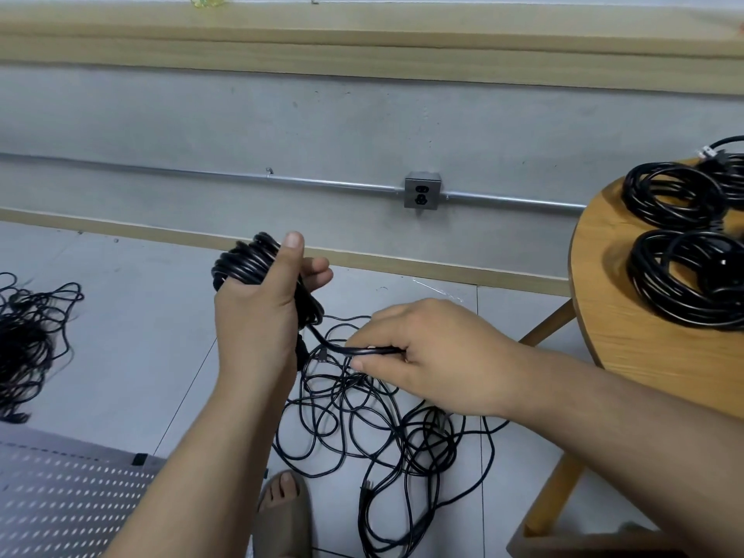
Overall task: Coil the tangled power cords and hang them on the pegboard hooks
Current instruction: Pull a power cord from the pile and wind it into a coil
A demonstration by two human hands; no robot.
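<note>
One tangle [28,340] lies at the floor's [141,316] left edge, near the pegboard [60,505]. Our left hand [257,312] curls its fingers [316,273] round the coil [245,259], binding the loops; our right hand [426,356] pinches the cord [342,348], we judge to feed another turn from the second tangle [382,428]. On the table [628,344]: two whole coils [672,195], a third [730,171] cut off
</note>
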